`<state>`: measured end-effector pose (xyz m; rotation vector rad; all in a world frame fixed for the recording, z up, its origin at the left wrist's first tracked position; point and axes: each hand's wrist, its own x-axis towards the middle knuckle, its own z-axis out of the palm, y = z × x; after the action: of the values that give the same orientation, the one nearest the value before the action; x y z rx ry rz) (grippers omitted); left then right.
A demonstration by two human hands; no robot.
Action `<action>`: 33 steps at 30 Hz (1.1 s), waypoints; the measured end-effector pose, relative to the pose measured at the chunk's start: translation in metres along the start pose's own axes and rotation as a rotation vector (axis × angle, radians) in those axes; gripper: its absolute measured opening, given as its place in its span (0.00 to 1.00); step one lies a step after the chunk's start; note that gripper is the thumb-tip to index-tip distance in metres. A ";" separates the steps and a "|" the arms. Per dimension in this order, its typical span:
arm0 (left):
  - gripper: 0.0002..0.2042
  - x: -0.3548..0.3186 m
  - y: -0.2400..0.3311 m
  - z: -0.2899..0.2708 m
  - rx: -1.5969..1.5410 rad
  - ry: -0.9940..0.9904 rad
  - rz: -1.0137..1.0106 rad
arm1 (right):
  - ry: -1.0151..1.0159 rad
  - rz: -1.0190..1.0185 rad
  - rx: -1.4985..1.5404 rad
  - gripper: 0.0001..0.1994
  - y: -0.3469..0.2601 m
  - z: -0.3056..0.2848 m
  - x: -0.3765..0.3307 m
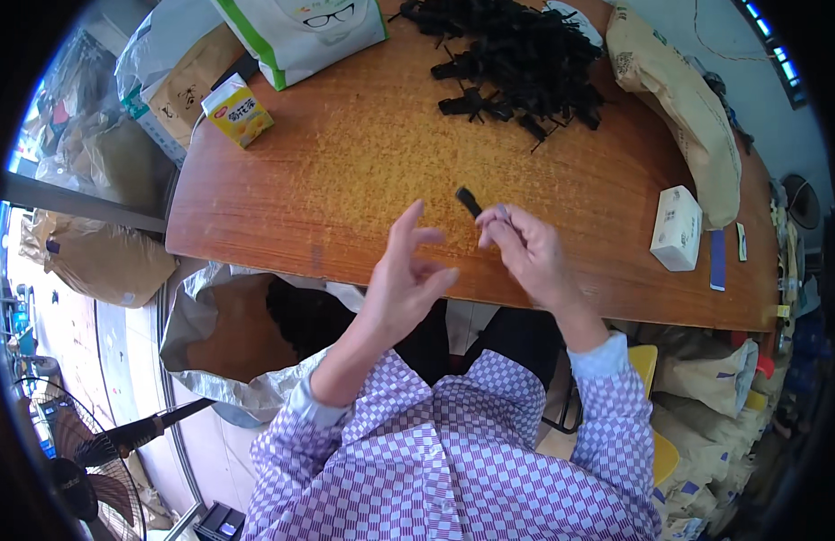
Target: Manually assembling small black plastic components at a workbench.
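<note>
Over the front part of the wooden table, my right hand (533,257) pinches a short black strip-like piece (468,200) between thumb and fingers. The piece points up and to the left out of the grip; its exact kind is too small to make out. My left hand (406,275) is raised beside it near the table's front edge, fingers apart, holding nothing. At the far side of the table lies a heap of similar black pieces (525,63), tangled, with thin ends sticking out.
On the worn table (345,180) stand a yellow drink carton (239,113), a white-green bag (309,45), a white box (677,229) and a long brown paper sack (683,104). An open sack (228,329) with black contents sits below left, near a fan (84,469).
</note>
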<state>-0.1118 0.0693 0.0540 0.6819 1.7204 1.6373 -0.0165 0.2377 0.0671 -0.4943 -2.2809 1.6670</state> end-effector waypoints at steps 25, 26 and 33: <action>0.19 -0.004 -0.022 0.036 -0.100 -0.223 -0.048 | 0.036 0.244 0.264 0.08 0.008 0.021 -0.067; 0.19 -0.004 -0.022 0.036 -0.100 -0.225 -0.052 | 0.035 0.230 0.201 0.08 0.006 0.020 -0.066; 0.15 0.000 -0.022 0.039 0.066 -0.190 0.007 | 0.064 0.175 0.094 0.08 0.004 0.021 -0.060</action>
<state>-0.0810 0.0928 0.0319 0.8470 1.6420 1.4752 0.0297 0.1945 0.0561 -0.7332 -2.1568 1.8015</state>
